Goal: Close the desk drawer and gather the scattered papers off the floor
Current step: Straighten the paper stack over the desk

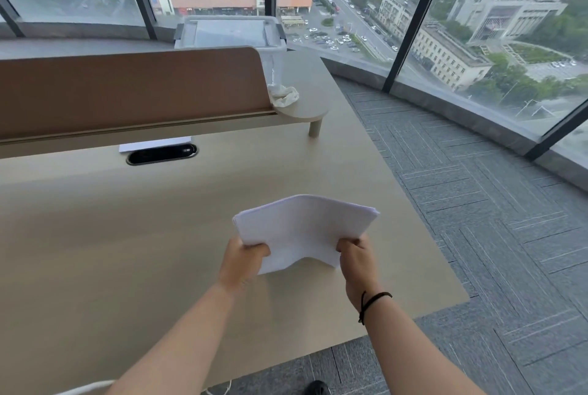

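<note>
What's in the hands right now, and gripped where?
Both hold one stack of white papers by its near edge: left hand at the left corner, right hand at the right.

The brown screen [127, 89] hides most of the clear box [230, 33] at 12 o'clock, and the bench [95, 251] runs off the left edge.

A stack of papers [304, 229], white and matt, is gripped at its near edge. The desk [127, 235] is faced in a pale, smooth, matt wood-look laminate, and the divider panel [133, 89] in a browner matt finish. A glossy black cable port [161, 154] is set into the top. A clear plastic box [230, 33], crumpled white cloth [283, 96] and rough grey carpet [493, 203] are seen
</note>
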Demonstrator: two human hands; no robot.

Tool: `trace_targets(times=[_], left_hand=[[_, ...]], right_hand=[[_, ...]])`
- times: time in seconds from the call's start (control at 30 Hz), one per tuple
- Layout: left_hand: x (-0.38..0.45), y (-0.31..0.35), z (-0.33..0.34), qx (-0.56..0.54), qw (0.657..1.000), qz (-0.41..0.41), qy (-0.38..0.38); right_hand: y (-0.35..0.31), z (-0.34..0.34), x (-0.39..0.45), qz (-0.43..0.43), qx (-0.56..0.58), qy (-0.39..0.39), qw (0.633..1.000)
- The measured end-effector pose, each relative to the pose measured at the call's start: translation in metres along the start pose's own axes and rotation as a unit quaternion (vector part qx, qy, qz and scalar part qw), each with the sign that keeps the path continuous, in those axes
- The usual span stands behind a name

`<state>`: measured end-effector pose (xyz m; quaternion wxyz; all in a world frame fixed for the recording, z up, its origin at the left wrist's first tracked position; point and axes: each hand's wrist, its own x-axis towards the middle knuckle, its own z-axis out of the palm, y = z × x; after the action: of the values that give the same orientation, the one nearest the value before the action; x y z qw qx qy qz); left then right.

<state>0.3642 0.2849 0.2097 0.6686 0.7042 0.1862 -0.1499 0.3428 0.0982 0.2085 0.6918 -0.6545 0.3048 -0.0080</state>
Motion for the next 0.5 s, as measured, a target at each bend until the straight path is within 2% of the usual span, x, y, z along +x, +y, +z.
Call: trace_targets(times=[0.1, 0.23, 0.37, 0.5], left_hand=[[0.005, 0.004, -0.006, -0.009, 1.000, -0.008, -0.020], [0.015, 0.000, -0.010, 0.023, 0.999, -0.019, -0.038], [0.029, -0.008, -0.006, 0.050, 0.998, -0.026, 0.000], [0.056, -0.005, 0.011, 0.026, 0.999, -0.026, 0.014]], right_hand=[[-0.003, 0.003, 0.004, 0.010, 0.001, 0.020, 1.000], [0.000, 0.008, 0.006, 0.031, -0.054, -0.003, 0.998], [0.017, 0.014, 0.018, 0.051, -0.111, -0.045, 0.992], [0.015, 0.012, 0.044, 0.051, -0.096, -0.001, 0.994]])
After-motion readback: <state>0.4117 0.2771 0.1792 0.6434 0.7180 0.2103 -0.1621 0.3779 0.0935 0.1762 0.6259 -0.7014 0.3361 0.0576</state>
